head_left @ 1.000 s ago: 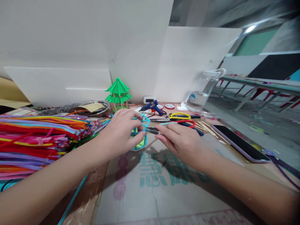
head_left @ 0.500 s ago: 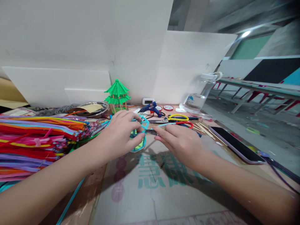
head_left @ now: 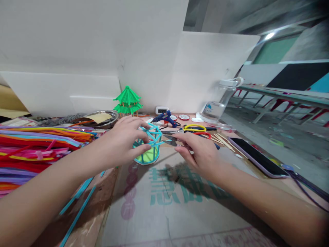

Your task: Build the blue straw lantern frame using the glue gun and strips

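Observation:
My left hand (head_left: 128, 139) is at the left side of a small light-blue pipe-cleaner frame (head_left: 155, 137), with thumb and fingers closed on it. The frame has upright posts and stands on a round yellow-green base (head_left: 149, 156). My right hand (head_left: 197, 147) grips a cutting tool with dark metal jaws (head_left: 172, 140). Those jaws point left at the frame, by a light-blue strand end. The palm hides most of the tool's handles, so I cannot tell scissors from pliers. Behind the frame stands a green pipe-cleaner pagoda (head_left: 128, 101).
Bundled coloured pipe cleaners (head_left: 38, 147) lie left; loose blue strips (head_left: 78, 216) lie nearer. Beyond my hands are a blue glue gun (head_left: 164, 117), yellow-handled scissors (head_left: 194, 128) and a metal dish (head_left: 109, 120). A water bottle (head_left: 218, 101), wooden sticks (head_left: 224, 142) and a phone (head_left: 257, 156) are right.
My left hand has shifted slightly left, exposing more of the frame and its base. My right hand has turned a little, and the light-blue strand stretching past it no longer shows.

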A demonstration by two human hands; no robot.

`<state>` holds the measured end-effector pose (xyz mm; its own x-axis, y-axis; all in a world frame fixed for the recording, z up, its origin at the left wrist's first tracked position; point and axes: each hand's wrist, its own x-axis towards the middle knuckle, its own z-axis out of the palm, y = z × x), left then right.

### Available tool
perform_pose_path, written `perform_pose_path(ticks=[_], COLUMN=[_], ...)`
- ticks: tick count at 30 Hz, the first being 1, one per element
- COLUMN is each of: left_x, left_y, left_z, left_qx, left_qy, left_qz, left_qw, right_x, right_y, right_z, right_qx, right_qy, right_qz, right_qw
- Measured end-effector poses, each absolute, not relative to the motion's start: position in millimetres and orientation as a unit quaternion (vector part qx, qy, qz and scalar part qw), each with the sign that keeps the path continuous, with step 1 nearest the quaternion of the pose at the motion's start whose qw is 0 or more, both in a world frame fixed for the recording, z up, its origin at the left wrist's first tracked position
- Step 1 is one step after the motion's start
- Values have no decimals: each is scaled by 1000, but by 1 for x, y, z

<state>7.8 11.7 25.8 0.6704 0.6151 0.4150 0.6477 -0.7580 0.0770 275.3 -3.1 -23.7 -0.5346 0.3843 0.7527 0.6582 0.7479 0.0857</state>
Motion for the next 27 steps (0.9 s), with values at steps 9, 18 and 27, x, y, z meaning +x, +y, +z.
perform_pose_path(ticks=[9, 18, 27], left_x=[12, 13, 10], left_y=[16, 19, 6], left_z=[18, 13, 40], left_qx=[-899, -888, -884], left_qy=[-367, -362, -369], left_qz=[-234, -280, -281], left_qw=[54, 54, 53], right_x=[266, 260, 263], right_y=[-8, -6, -5], right_z=[-51, -51, -41], right_qx=[-191, -163, -225], right_qy=[-913, -948, -875], right_qz=[-116, -110, -165], right_qw=[341, 250, 396])
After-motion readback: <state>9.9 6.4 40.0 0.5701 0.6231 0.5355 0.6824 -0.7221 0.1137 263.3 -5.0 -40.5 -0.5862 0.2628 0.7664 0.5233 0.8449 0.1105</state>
